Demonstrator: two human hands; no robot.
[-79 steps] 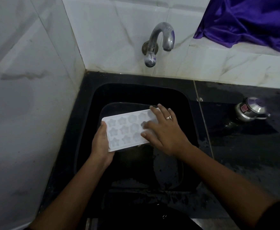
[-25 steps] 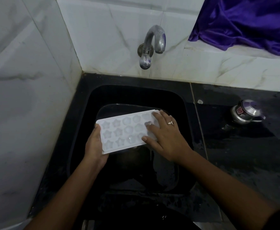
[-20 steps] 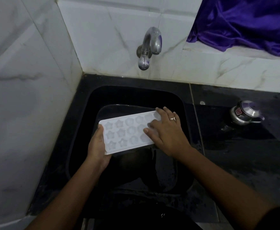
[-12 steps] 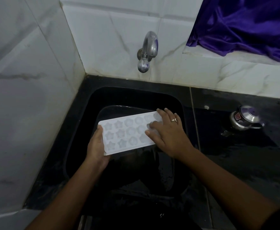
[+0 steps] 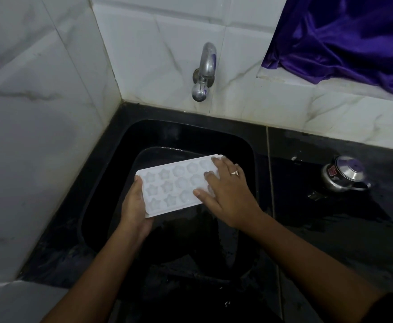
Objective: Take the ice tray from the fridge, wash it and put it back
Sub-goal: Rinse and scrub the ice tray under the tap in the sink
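Note:
A white ice tray (image 5: 172, 186) with star and round moulds is held over the black sink (image 5: 111, 183), moulds facing up. My left hand (image 5: 135, 206) grips its left end, thumb on the top edge and fingers hidden under it. My right hand (image 5: 225, 194), with a ring on one finger, lies on the tray's right end with its fingers spread flat over the moulds. The tray's right end is hidden beneath that hand.
A chrome tap (image 5: 203, 71) juts from the white tiled wall above the sink; no water runs from it. A small steel lidded pot (image 5: 344, 174) stands on the wet black counter (image 5: 330, 229) at right. Purple cloth (image 5: 344, 36) lies on the ledge.
My right hand's fingers have shifted slightly over the tray's right end, rubbing it. The tray and my left hand have stayed over the sink; the view has tilted a little.

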